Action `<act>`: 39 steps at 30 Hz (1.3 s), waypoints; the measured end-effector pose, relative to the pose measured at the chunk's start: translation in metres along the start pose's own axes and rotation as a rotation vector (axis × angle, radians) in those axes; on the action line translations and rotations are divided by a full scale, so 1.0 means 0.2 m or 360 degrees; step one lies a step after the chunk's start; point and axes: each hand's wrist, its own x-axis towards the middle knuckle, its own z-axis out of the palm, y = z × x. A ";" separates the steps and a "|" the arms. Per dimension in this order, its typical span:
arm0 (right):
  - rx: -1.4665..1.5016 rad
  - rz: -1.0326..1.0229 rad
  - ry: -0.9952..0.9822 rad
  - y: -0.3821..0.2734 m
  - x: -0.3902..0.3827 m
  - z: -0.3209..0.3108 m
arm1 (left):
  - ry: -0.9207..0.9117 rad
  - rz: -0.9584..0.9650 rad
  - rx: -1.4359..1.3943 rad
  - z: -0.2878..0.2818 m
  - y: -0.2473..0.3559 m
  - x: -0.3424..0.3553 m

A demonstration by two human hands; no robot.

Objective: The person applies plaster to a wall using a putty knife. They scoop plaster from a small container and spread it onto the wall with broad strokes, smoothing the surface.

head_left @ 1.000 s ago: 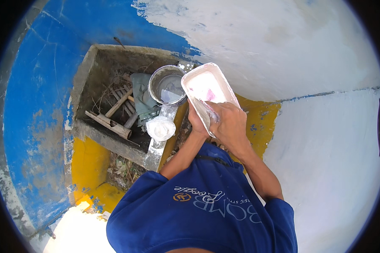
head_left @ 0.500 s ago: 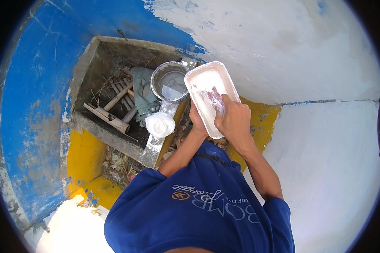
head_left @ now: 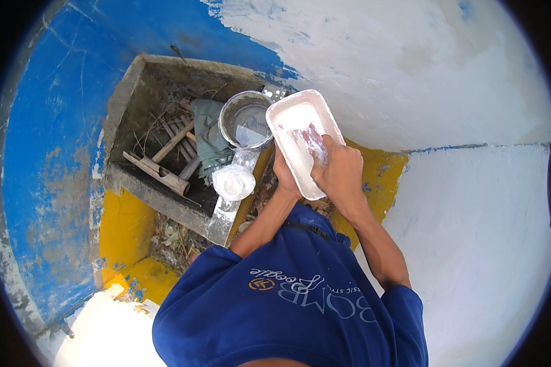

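A white rectangular tray (head_left: 301, 176) is held out in front of me, its inside coated with white paste. My left hand (head_left: 284, 174) grips it along its left side, with the fingers mostly hidden beneath. Inside the tray, my right hand (head_left: 341, 170) is closed around a flat reddish tool (head_left: 313, 144) smeared with white. The tool's blade rests in or just above the paste; its exact kind cannot be told. Left of the tray stands a round bucket (head_left: 226, 131) of greyish liquid. A white, plastic-looking bundle (head_left: 233, 182) lies nearer me, below the bucket.
A concrete trough (head_left: 128, 79) to the left holds sticks, bamboo pieces (head_left: 159, 174) and a grey-green cloth (head_left: 207, 128). A blue wall (head_left: 61, 122) rises at left; white-coated wall (head_left: 410, 79) covers the right. Dry leaves (head_left: 171, 238) litter a gap beside the yellow-painted surface (head_left: 125, 226).
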 end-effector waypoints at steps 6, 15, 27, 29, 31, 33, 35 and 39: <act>0.0059 -0.0049 0.0008 0.01 0.00 0.00 | 0.0061 -0.0009 -0.0002 0.02 0.00 0.00; 0.0050 0.0097 0.0029 0.00 0.00 0.02 | 0.0116 -0.0037 -0.0007 0.06 0.00 -0.01; -0.0021 -0.0117 0.0351 0.01 0.00 -0.05 | 0.0040 0.0027 0.0070 0.06 0.00 -0.01; -0.0075 -0.0205 0.0438 0.02 0.00 -0.04 | 0.0090 0.0016 0.0044 0.10 -0.01 -0.01; -0.0194 -0.0203 0.0334 0.05 -0.03 0.02 | 0.0137 0.0000 0.0018 0.10 -0.01 -0.02; -0.0149 -0.0189 0.0307 0.04 -0.06 0.05 | 0.0057 -0.0035 0.0004 0.04 -0.02 -0.02; -0.0020 -0.0182 0.0228 0.03 -0.09 0.08 | 0.0033 -0.0039 -0.0048 -0.02 -0.02 -0.02; 0.0161 -0.0193 0.0152 -0.03 -0.09 0.03 | -0.0149 -0.0015 -0.0194 0.00 -0.02 -0.01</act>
